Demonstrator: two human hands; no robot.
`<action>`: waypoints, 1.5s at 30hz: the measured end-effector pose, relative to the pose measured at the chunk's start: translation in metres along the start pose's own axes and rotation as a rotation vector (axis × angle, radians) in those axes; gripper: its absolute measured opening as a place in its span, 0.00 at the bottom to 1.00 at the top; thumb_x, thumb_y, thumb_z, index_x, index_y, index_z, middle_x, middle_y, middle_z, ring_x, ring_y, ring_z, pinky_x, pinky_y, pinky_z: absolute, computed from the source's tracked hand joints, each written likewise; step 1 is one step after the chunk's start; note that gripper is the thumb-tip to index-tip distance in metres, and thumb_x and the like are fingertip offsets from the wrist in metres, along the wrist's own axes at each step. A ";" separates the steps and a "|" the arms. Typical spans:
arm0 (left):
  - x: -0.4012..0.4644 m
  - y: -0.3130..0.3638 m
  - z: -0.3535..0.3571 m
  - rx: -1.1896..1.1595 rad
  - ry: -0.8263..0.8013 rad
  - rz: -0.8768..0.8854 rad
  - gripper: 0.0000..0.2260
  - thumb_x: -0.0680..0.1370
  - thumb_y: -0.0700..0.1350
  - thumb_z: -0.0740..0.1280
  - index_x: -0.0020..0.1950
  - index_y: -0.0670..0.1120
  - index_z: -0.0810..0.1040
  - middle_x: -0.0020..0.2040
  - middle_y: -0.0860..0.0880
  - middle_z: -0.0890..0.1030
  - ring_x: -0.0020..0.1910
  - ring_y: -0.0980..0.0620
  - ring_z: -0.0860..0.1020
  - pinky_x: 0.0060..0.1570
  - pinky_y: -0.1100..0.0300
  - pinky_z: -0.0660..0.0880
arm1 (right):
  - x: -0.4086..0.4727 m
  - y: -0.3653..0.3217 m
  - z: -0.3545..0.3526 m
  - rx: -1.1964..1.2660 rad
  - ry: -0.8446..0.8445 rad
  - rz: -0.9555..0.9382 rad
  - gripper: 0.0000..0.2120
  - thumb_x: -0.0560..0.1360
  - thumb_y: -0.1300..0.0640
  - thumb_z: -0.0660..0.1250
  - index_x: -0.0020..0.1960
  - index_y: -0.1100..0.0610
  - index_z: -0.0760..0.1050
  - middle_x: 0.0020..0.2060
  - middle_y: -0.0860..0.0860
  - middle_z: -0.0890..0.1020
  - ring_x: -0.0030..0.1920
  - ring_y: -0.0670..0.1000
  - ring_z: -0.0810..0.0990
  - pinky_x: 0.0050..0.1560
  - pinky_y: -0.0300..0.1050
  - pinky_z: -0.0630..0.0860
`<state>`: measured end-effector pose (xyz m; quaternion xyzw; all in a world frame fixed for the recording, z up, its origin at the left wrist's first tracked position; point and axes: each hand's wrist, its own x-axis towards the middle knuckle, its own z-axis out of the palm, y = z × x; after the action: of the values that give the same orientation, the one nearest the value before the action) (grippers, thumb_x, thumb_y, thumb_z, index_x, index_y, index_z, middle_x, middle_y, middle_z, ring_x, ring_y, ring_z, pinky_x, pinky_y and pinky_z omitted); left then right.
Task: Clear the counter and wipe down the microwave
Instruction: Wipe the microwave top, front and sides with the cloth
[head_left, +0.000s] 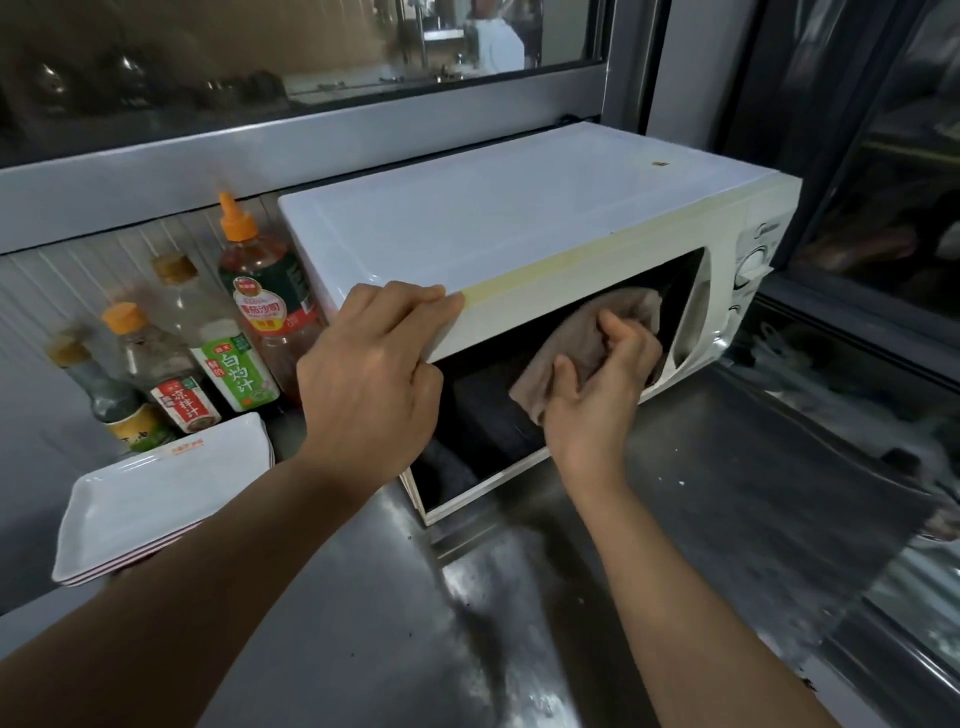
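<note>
A white microwave (493, 223) with a yellowed front stands on the steel counter (389, 623), its dark door window facing me. My left hand (371, 374) rests on the microwave's top front left corner, fingers curled over the edge. My right hand (597, 384) grips a crumpled beige cloth (582, 338) and presses it against the dark door glass. Two dials (753, 265) sit on the panel at the microwave's right end.
Several sauce bottles (228, 332) stand against the wall left of the microwave. A stack of white rectangular plates (156, 499) lies in front of them. A window ledge runs along the right edge of the counter.
</note>
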<state>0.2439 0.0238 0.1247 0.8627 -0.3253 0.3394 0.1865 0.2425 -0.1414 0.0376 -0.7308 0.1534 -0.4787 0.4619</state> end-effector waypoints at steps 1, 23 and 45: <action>0.000 0.000 0.001 -0.001 0.007 0.004 0.21 0.67 0.32 0.62 0.58 0.41 0.80 0.53 0.44 0.81 0.50 0.42 0.78 0.33 0.52 0.74 | 0.000 -0.007 0.003 0.020 0.021 -0.020 0.23 0.70 0.73 0.65 0.64 0.70 0.66 0.63 0.64 0.65 0.64 0.48 0.63 0.65 0.22 0.55; -0.001 -0.020 -0.027 -0.098 -0.205 0.037 0.22 0.69 0.34 0.60 0.63 0.39 0.74 0.68 0.43 0.70 0.67 0.44 0.68 0.57 0.54 0.70 | -0.023 -0.039 0.009 0.071 -0.042 -0.022 0.19 0.70 0.71 0.67 0.59 0.66 0.69 0.58 0.57 0.66 0.59 0.47 0.69 0.63 0.23 0.60; -0.025 -0.033 -0.028 -0.148 -0.240 0.013 0.38 0.60 0.28 0.61 0.71 0.41 0.68 0.68 0.44 0.70 0.65 0.45 0.66 0.65 0.68 0.56 | -0.059 -0.058 0.024 0.105 -0.087 -0.088 0.13 0.70 0.72 0.65 0.54 0.66 0.70 0.56 0.59 0.66 0.55 0.41 0.68 0.58 0.22 0.62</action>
<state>0.2400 0.0734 0.1230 0.8789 -0.3750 0.2101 0.2070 0.2208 -0.0584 0.0494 -0.7317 0.0756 -0.4735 0.4844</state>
